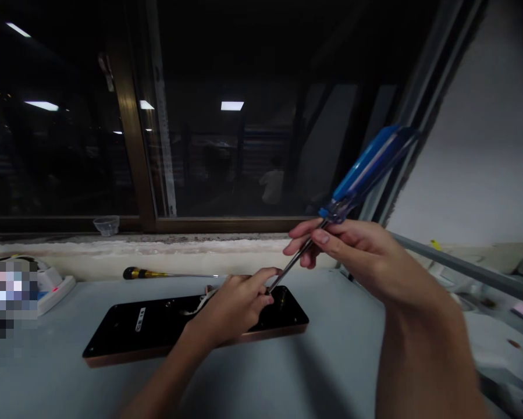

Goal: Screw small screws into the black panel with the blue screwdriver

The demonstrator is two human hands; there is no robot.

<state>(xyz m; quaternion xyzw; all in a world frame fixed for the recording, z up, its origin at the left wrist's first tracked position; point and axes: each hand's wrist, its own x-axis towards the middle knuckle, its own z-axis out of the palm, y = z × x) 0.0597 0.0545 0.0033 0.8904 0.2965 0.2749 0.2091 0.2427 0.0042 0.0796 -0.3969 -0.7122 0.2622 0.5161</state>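
Observation:
My right hand (348, 247) holds a screwdriver (368, 169) with a translucent blue handle, thumb and fingers closed on the metal shaft just below the handle. The tool slants, handle up to the right and tip down to the left. At the lower end, my left hand (232, 305) pinches around the tip; whether a small screw is also between those fingers is hidden. Beneath my left hand lies a long black box (125, 329) with copper-coloured sides and a small white label. White wires (204, 299) come up from its top, partly covered by the left hand.
A second screwdriver (145, 273) with a yellow-and-black handle lies behind the box on the pale table (331, 361). At the left is a white power strip (56, 294). A small clear cup (106, 225) stands on the window sill. A grey rail (462, 265) runs along the right.

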